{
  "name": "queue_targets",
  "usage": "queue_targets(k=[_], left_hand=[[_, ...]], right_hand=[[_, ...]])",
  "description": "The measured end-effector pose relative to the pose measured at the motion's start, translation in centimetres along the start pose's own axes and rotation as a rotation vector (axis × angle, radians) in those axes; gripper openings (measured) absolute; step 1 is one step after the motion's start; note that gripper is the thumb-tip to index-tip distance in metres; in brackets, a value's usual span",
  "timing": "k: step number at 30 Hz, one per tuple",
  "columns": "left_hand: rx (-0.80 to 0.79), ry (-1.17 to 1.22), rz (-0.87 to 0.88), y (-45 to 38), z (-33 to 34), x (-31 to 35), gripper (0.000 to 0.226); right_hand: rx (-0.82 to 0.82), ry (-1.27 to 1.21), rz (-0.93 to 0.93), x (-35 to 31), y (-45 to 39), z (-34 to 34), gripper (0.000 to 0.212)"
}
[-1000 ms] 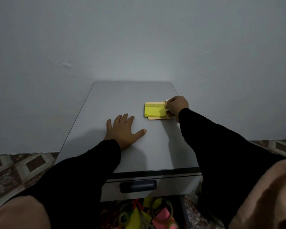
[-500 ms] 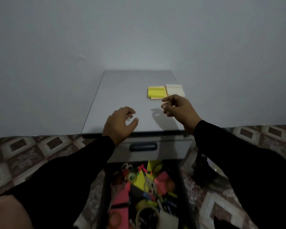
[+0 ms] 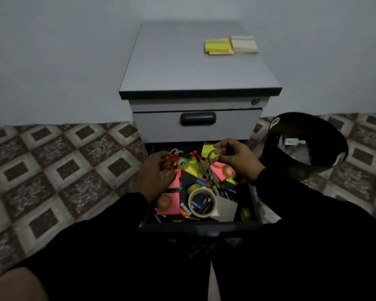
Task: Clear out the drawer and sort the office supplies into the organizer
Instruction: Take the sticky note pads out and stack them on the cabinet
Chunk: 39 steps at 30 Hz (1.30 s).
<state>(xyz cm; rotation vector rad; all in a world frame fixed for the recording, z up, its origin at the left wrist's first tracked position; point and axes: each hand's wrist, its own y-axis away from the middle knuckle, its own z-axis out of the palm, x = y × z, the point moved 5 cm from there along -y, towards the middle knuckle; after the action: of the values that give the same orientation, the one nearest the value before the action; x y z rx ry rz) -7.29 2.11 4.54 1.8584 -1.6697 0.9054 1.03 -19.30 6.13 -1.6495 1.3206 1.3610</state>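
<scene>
The lower drawer [image 3: 201,225] of a grey cabinet [image 3: 195,70] is pulled out and crammed with tape rolls, pens, scissors [image 3: 205,171] and pink and yellow notes. Over its far left part, my left hand [image 3: 155,178] curls round a small red object [image 3: 169,161]. At the far right, my right hand [image 3: 239,160] pinches a thin clear tape roll [image 3: 213,156], lifted a little above the heap. A wide tape roll [image 3: 202,203] lies at the drawer's front. A yellow sticky-note pad [image 3: 217,45] and a white pad [image 3: 244,44] lie side by side on the cabinet top.
A black round bin [image 3: 303,146] with some scraps inside stands on the patterned tile floor right of the cabinet. The upper drawer [image 3: 198,124] is closed. A plain wall rises behind the cabinet.
Both hands left the cabinet top, where the right had set down the yellow pad, and dropped into the open drawer. My view tilted down. Each hand now holds a small item.
</scene>
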Motion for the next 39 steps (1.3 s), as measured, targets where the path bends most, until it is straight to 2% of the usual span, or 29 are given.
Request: queue_targets(k=[6,11,16,18,20,22,26,33,39], left_hand=[[-0.069,0.006,-0.115,0.8,3.1,-4.0,0.063],[-0.137,-0.035,-0.151,-0.2,5.3,-6.8,0.066],[-0.282,-0.026,-0.291,-0.3,8.0,-8.7,0.069],[-0.314,-0.007,-0.320,-0.3,8.6,-9.4,0.073],[-0.342,-0.023,-0.328,-0.4,9.1,-9.9,0.077],[-0.357,-0.022,-0.347,-0.5,9.4,-10.1,0.079],[-0.339,0.040,-0.387,-0.6,9.5,-10.2,0.081],[-0.345,0.065,-0.396,-0.4,9.7,-9.9,0.081],[-0.354,0.078,-0.396,-0.6,9.8,-10.0,0.081]], right_hand=[[-0.039,0.168,0.137,7.8,-0.2,1.1,0.028],[-0.124,0.265,0.260,11.9,-0.7,1.0,0.025],[-0.237,0.418,0.428,15.6,-1.0,0.7,0.025],[-0.263,0.461,0.470,16.5,-0.9,0.9,0.032],[-0.300,0.636,0.461,16.6,-1.0,0.8,0.056],[-0.347,0.793,0.432,16.6,-1.0,0.9,0.070],[-0.419,0.930,0.432,17.4,-0.9,1.5,0.065],[-0.444,0.920,0.389,17.5,-1.1,1.9,0.056],[-0.360,0.583,0.485,17.7,-0.8,0.9,0.063]])
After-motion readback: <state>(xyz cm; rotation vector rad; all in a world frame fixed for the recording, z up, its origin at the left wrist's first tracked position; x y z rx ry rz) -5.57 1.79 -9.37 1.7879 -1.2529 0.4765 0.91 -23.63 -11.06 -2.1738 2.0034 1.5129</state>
